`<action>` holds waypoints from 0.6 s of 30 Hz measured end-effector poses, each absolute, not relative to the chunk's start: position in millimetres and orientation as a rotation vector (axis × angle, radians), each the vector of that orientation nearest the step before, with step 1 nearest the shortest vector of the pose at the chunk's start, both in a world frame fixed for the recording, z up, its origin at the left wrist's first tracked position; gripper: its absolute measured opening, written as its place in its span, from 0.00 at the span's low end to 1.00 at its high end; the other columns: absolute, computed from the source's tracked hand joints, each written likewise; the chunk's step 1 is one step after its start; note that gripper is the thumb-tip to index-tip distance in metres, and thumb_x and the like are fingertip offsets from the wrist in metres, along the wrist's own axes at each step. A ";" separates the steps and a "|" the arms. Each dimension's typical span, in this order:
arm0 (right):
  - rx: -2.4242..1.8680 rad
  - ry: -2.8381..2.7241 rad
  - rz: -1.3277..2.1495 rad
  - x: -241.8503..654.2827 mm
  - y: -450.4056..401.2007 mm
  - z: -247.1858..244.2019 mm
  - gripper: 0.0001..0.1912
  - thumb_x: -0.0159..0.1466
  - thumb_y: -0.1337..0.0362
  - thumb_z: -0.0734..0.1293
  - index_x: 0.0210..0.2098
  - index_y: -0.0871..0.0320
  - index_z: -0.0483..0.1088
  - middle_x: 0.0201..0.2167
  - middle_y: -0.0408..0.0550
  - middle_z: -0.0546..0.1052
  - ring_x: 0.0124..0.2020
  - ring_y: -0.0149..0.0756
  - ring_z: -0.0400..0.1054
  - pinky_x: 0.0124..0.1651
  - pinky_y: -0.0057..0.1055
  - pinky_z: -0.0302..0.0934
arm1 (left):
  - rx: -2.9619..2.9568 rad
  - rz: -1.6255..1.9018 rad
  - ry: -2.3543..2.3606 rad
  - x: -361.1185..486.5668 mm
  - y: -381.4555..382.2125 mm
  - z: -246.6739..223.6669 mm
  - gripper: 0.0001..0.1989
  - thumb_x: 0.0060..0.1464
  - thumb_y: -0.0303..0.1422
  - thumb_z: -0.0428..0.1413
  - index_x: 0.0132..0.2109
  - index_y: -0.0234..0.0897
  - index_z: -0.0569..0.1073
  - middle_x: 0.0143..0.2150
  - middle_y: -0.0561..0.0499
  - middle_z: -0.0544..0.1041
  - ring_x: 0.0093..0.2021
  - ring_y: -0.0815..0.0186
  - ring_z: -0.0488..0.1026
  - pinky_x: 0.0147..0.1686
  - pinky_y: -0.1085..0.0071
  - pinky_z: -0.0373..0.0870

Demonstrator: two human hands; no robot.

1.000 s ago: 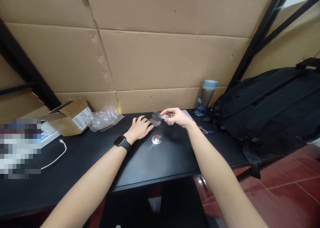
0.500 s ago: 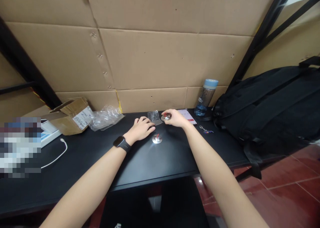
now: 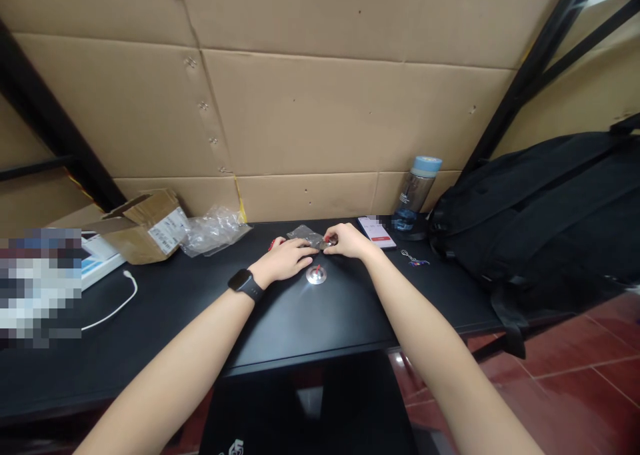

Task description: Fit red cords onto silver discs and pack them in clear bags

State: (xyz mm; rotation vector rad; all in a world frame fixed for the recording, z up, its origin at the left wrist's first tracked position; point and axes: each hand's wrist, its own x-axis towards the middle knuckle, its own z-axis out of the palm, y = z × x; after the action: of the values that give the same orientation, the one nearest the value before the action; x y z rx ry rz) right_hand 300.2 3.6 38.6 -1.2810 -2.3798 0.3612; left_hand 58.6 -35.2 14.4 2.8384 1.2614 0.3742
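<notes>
A small metal cymbal (image 3: pixel 316 276) with a red cord at its centre lies on the black table, just below my left hand (image 3: pixel 286 258). That hand rests with fingers stretched out at the edge of a clear plastic bag (image 3: pixel 304 232). A bit of something red (image 3: pixel 272 244) shows behind its knuckles, too small to name. My right hand (image 3: pixel 346 242) is closed on a second small cymbal (image 3: pixel 327 244), mostly covered by the fingers. It is held beside the bag, close to my left fingertips.
Toward the right stand a water bottle (image 3: pixel 419 192) and a black backpack (image 3: pixel 540 222), with a phone (image 3: pixel 376 232) and a keychain (image 3: pixel 415 258) near them. On the left are an opened cardboard box (image 3: pixel 145 228), crumpled plastic wrap (image 3: pixel 213 232) and a white cable (image 3: pixel 131 295). Cardboard (image 3: pixel 310 108) walls the back.
My right hand has brought its cymbal left and down, against the bag's edge. The bag has spread leftward, and a red bit now shows behind my left hand.
</notes>
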 end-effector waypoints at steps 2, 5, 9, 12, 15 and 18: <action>-1.325 -2.415 0.287 296.8 3.9 37.2 0.12 0.52 0.62 0.78 0.36 0.55 0.79 0.31 0.45 0.81 0.34 0.37 0.74 0.39 0.29 0.60 | 2.820 0.366 1.258 57.4 -34.5 14.1 0.20 0.69 0.41 0.45 0.62 0.53 0.74 0.66 0.49 0.71 0.65 0.55 0.67 0.60 0.57 0.57; -1.329 -2.444 0.206 292.7 6.0 33.4 0.13 0.53 0.62 0.79 0.37 0.56 0.80 0.37 0.48 0.81 0.39 0.40 0.75 0.43 0.31 0.62 | 2.803 0.353 1.249 55.5 -33.2 14.0 0.20 0.69 0.41 0.47 0.62 0.54 0.74 0.67 0.50 0.70 0.65 0.55 0.67 0.61 0.57 0.56; -1.251 -2.434 0.237 292.4 7.7 29.4 0.13 0.55 0.63 0.77 0.40 0.59 0.80 0.45 0.53 0.78 0.42 0.40 0.74 0.47 0.31 0.64 | 2.785 0.312 1.240 54.0 -32.2 13.9 0.20 0.68 0.41 0.47 0.62 0.54 0.74 0.69 0.49 0.68 0.66 0.55 0.66 0.63 0.56 0.55; -1.166 -2.485 0.304 295.0 5.7 30.9 0.12 0.56 0.69 0.74 0.40 0.60 0.80 0.46 0.54 0.77 0.41 0.38 0.74 0.47 0.30 0.65 | 2.777 0.294 1.232 53.3 -32.4 14.4 0.20 0.69 0.42 0.47 0.63 0.55 0.73 0.70 0.48 0.66 0.68 0.55 0.64 0.64 0.55 0.55; -1.098 -2.529 0.303 295.8 3.1 33.7 0.13 0.55 0.74 0.72 0.40 0.61 0.80 0.44 0.54 0.78 0.41 0.39 0.73 0.47 0.31 0.65 | 2.768 0.281 1.214 52.6 -32.7 15.0 0.20 0.68 0.42 0.48 0.63 0.55 0.73 0.71 0.48 0.65 0.69 0.54 0.62 0.65 0.53 0.54; -1.093 -2.476 0.309 291.0 2.9 32.2 0.13 0.56 0.72 0.73 0.42 0.61 0.79 0.40 0.52 0.79 0.38 0.37 0.73 0.44 0.30 0.65 | 2.754 0.286 1.196 51.7 -31.9 14.3 0.20 0.68 0.42 0.49 0.63 0.56 0.73 0.71 0.50 0.64 0.70 0.53 0.61 0.65 0.51 0.53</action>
State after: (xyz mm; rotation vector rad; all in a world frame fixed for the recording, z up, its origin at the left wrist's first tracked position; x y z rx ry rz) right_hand 291.0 2.9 32.2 -1.0929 -2.4763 0.3087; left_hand 51.7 -31.9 14.3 2.7544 1.1956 0.2864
